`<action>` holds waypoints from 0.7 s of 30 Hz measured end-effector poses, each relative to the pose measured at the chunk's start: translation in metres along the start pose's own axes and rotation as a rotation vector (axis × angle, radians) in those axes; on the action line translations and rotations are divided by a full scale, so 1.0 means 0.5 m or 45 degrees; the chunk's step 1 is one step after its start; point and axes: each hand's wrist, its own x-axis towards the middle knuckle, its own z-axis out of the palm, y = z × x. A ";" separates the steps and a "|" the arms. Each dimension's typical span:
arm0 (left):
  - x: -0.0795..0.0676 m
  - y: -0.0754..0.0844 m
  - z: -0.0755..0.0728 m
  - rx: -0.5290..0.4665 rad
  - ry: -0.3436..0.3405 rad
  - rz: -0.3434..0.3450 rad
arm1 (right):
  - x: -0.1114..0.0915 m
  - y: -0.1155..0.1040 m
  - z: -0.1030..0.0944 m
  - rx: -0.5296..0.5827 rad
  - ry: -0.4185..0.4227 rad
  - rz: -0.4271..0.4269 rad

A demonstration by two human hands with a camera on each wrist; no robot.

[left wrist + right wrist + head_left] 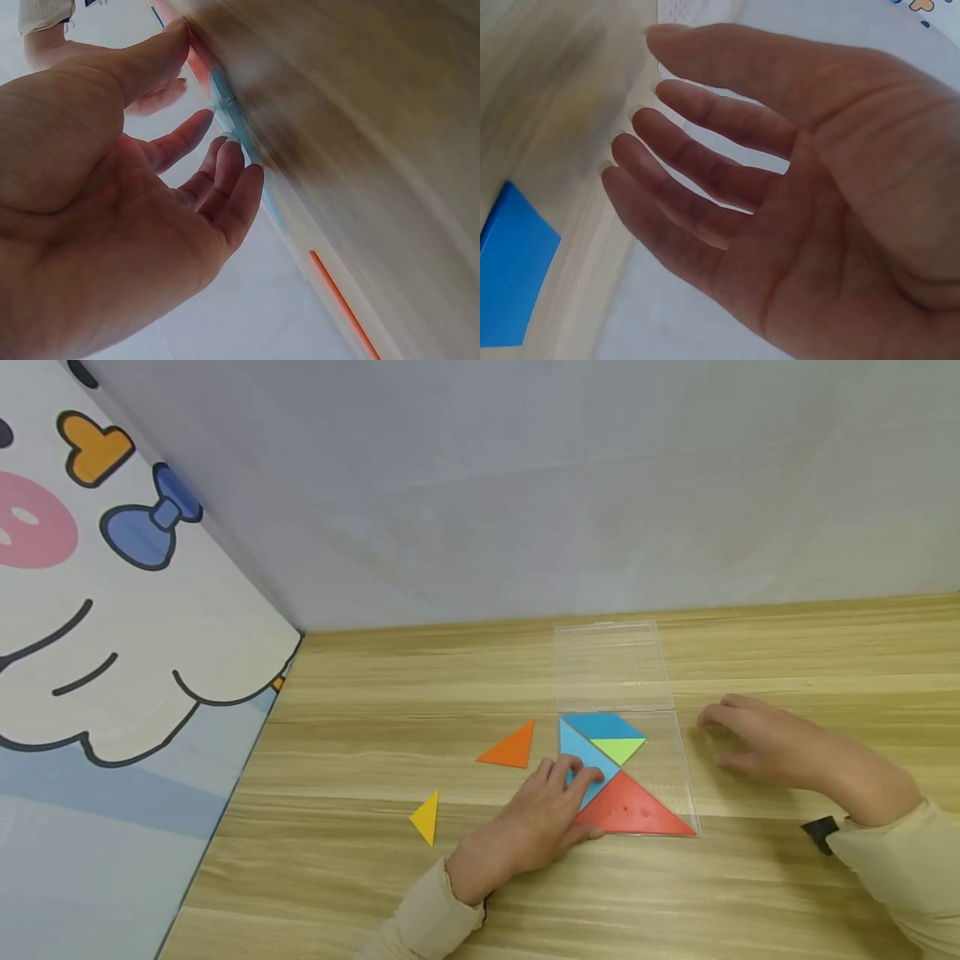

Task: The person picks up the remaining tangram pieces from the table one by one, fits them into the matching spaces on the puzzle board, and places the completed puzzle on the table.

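Note:
My left hand (543, 814) reaches over the lower left of a clear plastic tray (671, 752). Its fingertips rest on a light blue triangle (581, 746), and its thumb lies by the tray's front edge, next to a red triangle (633, 810). The left wrist view shows those fingers bent and spread along the light blue triangle (240, 124). Beside it in the tray are a darker blue piece (603, 727) and a small lime green triangle (618, 749). Off the tray's right side hovers my right hand (757, 743), fingers loosely bent, holding nothing.
Left of the tray lie an orange triangle (513, 749) and a yellow triangle (427, 818). The tray's clear lid (611, 668) is folded back toward the wall. A flat blue piece (517, 277) shows in the right wrist view. A cartoon panel (150, 652) borders the left.

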 end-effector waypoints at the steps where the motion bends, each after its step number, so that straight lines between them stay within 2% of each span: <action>1: 0.000 0.000 0.001 0.003 0.003 0.001 | -0.001 0.001 -0.001 0.001 -0.011 0.011; 10: 0.000 -0.001 0.001 -0.001 0.004 0.000 | -0.014 0.007 -0.017 0.051 -0.106 0.140; 21: -0.001 0.000 -0.001 -0.013 -0.008 -0.001 | -0.028 0.011 -0.034 0.033 -0.155 0.238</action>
